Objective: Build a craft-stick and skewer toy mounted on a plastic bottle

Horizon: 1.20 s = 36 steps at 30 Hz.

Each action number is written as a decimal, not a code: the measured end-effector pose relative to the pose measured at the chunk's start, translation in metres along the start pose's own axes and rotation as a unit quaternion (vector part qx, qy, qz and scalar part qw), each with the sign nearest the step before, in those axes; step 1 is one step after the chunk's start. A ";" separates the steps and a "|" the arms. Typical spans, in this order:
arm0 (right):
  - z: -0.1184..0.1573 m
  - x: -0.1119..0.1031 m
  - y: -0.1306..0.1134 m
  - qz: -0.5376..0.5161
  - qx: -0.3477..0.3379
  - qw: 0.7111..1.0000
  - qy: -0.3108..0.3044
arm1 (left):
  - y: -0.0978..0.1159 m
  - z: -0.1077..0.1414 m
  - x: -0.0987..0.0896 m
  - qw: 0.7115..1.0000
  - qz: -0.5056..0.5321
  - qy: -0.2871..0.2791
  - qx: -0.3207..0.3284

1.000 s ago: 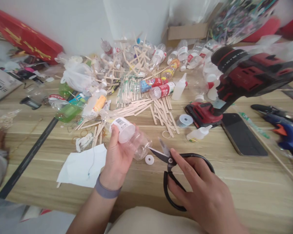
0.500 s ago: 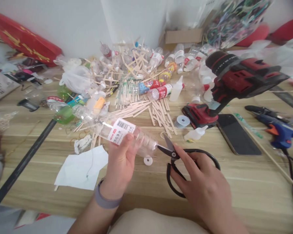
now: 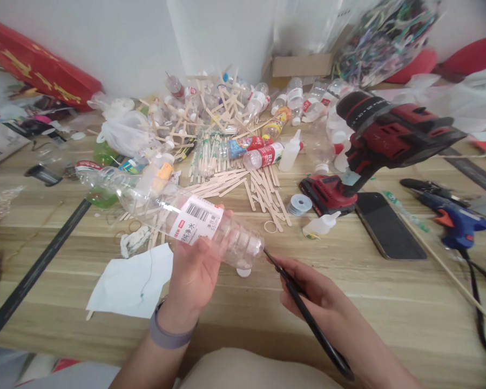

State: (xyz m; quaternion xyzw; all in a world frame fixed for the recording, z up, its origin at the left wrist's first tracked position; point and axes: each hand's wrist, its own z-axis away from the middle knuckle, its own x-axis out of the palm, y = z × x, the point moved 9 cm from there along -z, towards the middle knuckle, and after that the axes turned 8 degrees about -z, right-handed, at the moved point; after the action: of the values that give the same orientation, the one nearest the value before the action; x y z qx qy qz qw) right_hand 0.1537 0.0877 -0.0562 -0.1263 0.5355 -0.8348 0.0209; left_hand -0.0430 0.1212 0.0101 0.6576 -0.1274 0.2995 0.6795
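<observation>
A clear plastic bottle (image 3: 235,237) with a white and pink label lies across my left hand (image 3: 196,267), whose fingers are wrapped round its middle. Its base faces right and its neck points to the upper left. My right hand (image 3: 319,297) grips black-handled scissors (image 3: 303,308), seen edge-on. The scissor tip meets the base of the bottle; whether it has gone through the plastic I cannot tell. Below the bottle's base a small white disc (image 3: 243,272) lies on the wooden table (image 3: 247,319).
A red cordless drill (image 3: 380,135) stands at the right, with a phone (image 3: 389,224) and a blue glue gun (image 3: 457,216) beyond it. Wooden sticks (image 3: 263,189) and several bottles are heaped at the back. White paper (image 3: 125,281) lies at left.
My right hand has turned the scissors from lying flat to edge-on, their handles now pointing down toward me. The bottle has rolled slightly in my left hand and shifted a little left.
</observation>
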 end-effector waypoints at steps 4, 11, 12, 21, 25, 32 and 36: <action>0.000 0.002 -0.007 -0.009 -0.010 1.000 -0.014 | -0.001 0.001 0.007 0.998 -0.006 -0.062 -0.002; 0.005 0.005 -0.033 0.168 -0.114 0.979 0.020 | -0.011 -0.001 0.009 0.999 0.032 -0.023 0.004; 0.008 0.003 -0.043 0.237 -0.173 0.954 0.057 | -0.014 0.000 0.010 0.999 0.034 -0.009 -0.001; 0.005 -0.006 -0.052 0.302 -0.222 0.921 0.106 | -0.025 0.005 0.010 0.995 0.047 0.072 -0.049; -0.003 0.013 -0.013 0.054 0.017 0.996 -0.066 | -0.023 0.005 0.009 0.998 0.033 0.031 -0.038; 0.017 -0.017 -0.065 0.412 -0.281 0.836 0.228 | -0.029 0.006 0.008 0.997 0.010 0.059 -0.042; 0.000 -0.010 -0.041 0.250 -0.183 0.947 0.090 | -0.028 0.007 0.009 0.997 0.033 0.049 -0.051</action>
State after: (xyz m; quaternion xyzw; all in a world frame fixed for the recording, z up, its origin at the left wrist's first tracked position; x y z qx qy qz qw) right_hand 0.1675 0.1070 -0.0213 0.0858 0.6933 -0.6982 0.1566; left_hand -0.0183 0.1178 -0.0068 0.6020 -0.1308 0.3470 0.7072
